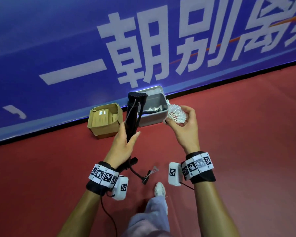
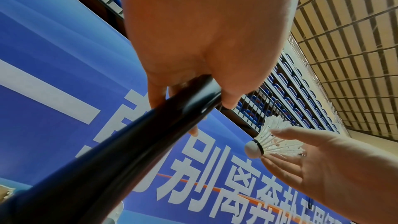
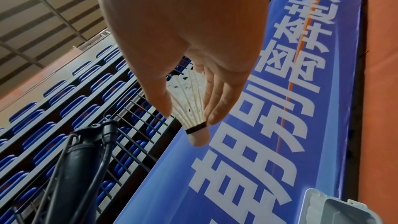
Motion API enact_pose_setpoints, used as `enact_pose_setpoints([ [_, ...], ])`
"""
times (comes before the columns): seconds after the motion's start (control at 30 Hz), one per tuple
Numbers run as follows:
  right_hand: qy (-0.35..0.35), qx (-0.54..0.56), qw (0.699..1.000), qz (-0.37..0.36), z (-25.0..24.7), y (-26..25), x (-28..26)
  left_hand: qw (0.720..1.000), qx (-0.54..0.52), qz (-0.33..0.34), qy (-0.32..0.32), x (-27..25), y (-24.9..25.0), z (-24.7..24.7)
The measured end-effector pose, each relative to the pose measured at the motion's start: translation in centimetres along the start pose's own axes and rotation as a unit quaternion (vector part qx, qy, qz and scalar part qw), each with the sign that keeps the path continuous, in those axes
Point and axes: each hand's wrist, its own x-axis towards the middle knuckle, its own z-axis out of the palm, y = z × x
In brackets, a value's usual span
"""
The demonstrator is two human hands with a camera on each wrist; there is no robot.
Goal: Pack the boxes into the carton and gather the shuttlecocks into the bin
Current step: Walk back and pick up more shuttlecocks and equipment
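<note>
My right hand holds a white feather shuttlecock between thumb and fingers, just right of the grey bin; its cork points away from the palm. Several shuttlecocks lie inside the bin. My left hand grips a black picker tube that rises over the bin's left rim. Left of the bin stands an open cardboard carton with brown boxes inside it. In the left wrist view the black picker tube runs through my fingers, and the shuttlecock sits in my right hand.
Bin and carton stand on the red floor against a blue banner wall. The tube's lower end with cords hangs near my shoe. Blue stadium seats rise behind the banner.
</note>
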Motion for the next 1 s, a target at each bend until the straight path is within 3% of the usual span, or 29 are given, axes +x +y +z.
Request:
enact_pose_setpoints([
  [0.3, 0.018, -0.055, 0.998, -0.012, 8.0, 1.1, 20.2, 0.999, -0.002, -0.009, -0.035, 20.8, -5.0, -1.6],
  [0.67, -0.012, -0.074, 0.996, 0.047, 11.0, 7.9, 39.6, 0.997, 0.01, -0.043, -0.071, 42.3, -9.2, 2.0],
  [0.83, -0.07, -0.111, 0.986, 0.099, 11.9, 11.5, 52.8, 0.994, 0.036, -0.099, -0.031, 52.1, -11.2, 5.0],
  [1.0, -0.163, -0.226, 0.949, 0.149, 13.5, 15.5, 65.3, 0.98, 0.031, -0.194, 0.009, 59.8, -14.4, 6.3],
])
